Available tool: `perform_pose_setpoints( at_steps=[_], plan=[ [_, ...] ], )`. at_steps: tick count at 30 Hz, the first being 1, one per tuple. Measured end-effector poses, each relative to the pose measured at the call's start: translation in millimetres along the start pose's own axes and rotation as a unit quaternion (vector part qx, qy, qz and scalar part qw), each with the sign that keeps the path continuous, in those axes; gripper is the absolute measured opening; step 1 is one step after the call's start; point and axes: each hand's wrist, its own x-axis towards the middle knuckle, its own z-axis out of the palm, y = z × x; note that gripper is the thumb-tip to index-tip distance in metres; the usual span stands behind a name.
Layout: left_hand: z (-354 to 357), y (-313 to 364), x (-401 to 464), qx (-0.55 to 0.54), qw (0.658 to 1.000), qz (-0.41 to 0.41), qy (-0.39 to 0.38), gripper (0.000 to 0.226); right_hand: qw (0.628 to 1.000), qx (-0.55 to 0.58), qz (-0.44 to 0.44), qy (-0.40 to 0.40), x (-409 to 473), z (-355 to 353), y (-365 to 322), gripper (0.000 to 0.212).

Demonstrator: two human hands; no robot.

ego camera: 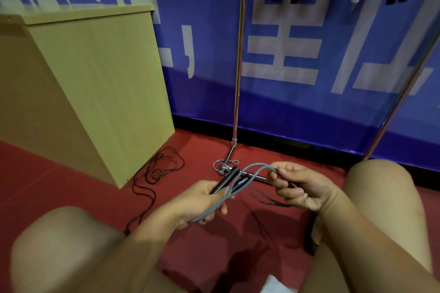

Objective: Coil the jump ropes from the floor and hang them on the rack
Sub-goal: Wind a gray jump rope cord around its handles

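Grey jump rope (240,188) grasped by left hand (202,200) with black handles (223,182), loop pinched in right hand (300,185); best folded evenly, kept taut.

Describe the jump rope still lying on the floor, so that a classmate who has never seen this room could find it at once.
Start at the wooden cabinet on the left. At its near corner, on the red floor, lies a loose black rope, tangled and trailing towards the person's knee. Unlike the grey rope held in both hands, it is thin, black and untouched.
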Motion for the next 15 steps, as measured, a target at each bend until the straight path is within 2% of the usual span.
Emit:
perform_pose_setpoints(
  at_steps=[2, 3, 6, 11, 15],
  plan=[
    [-1.0, 0.1, -1.1, -0.023, 1.000, -0.011, 0.011, 0.042, 0.997, -0.036, -0.014, 0.064, 4.7, 2.3, 2.0, 0.016],
    [-1.3, 1.2, -1.9, -0.034, 0.999, -0.015, 0.011, 0.049, 0.988, -0.079, -0.032, 0.126, 8.7, 4.0, 4.0, 0.023],
    [-0.3, 3.8, -3.0, -0.065, 0.997, -0.028, 0.001, 0.067, 0.926, -0.209, -0.093, 0.299, 24.5, 7.1, 9.1, 0.029],
    [-2.7, 6.1, -5.4, -0.098, 0.991, -0.031, -0.086, 0.081, 0.882, -0.255, -0.153, 0.366, 38.6, 8.9, 14.5, 0.029],
    [-1.3, 6.3, -6.7, -0.125, 0.980, 0.004, -0.153, 0.064, 0.852, -0.296, -0.156, 0.401, 45.6, 1.2, 21.0, 0.035]
  ],
)
